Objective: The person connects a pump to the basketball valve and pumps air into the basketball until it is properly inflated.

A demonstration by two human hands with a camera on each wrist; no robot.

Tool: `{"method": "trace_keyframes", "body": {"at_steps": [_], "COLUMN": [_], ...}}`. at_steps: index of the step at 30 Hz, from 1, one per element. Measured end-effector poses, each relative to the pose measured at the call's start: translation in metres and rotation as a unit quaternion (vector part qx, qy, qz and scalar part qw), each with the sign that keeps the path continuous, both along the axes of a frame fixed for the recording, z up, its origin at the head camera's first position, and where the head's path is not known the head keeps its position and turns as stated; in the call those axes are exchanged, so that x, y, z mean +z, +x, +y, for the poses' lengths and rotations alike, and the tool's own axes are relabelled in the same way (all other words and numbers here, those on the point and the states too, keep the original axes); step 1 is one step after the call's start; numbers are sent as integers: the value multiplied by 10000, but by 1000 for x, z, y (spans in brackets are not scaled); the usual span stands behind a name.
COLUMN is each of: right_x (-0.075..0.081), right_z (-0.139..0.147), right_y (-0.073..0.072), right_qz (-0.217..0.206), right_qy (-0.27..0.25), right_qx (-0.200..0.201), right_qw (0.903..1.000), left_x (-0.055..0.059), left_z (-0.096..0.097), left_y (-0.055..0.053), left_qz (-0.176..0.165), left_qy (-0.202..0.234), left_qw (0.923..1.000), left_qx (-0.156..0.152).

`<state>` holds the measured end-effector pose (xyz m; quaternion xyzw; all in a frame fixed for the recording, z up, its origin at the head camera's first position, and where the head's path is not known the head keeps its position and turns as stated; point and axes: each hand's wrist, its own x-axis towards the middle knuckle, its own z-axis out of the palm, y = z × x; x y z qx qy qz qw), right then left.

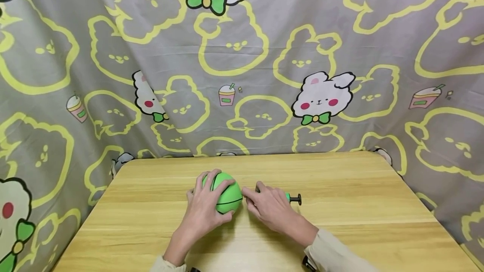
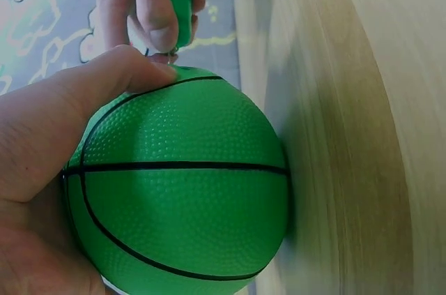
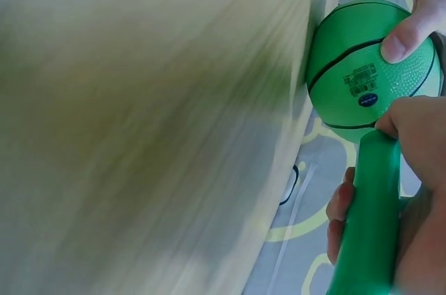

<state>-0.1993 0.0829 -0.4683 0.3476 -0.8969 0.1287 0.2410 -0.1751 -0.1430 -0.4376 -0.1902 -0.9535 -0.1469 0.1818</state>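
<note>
A green toy basketball (image 1: 231,200) with black seam lines rests on the table. My left hand (image 1: 204,207) grips it from the left, fingers spread over the top and the thumb on the near side. In my right hand (image 1: 270,207) is a green hand pump (image 3: 373,218), its tip pointing at the ball. The pump's black T-shaped handle (image 1: 296,199) sticks out to the right, behind the hand. A thin needle at the pump's front shows in the left wrist view, right at the ball's surface, partly hidden by fingers. A printed label (image 3: 362,82) marks the ball's side.
The light wooden table (image 1: 359,205) extends on both sides of the hands. A grey curtain (image 1: 261,66) with yellow outlined animals hangs behind and beside it. Pale sleeves (image 1: 336,251) cover the forearms.
</note>
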Motion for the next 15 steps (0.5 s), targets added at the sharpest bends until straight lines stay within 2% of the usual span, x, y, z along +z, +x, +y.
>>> {"method": "trace_keyframes", "body": {"at_steps": [11,15], "right_x": [-1,-3], "right_z": [6,6], "right_y": [-1,-1], "right_qz": [404,398], "right_qy": [129,176], "right_qx": [-8,76], "right_qw": [9991,9990], "left_x": [-1,-2], "left_z": [2,0], "left_y": [-2,0], "left_qz": [127,89], "left_qy": [-43,-54], "left_qw": [9999,9999], "left_qx": [-86,-85]}}
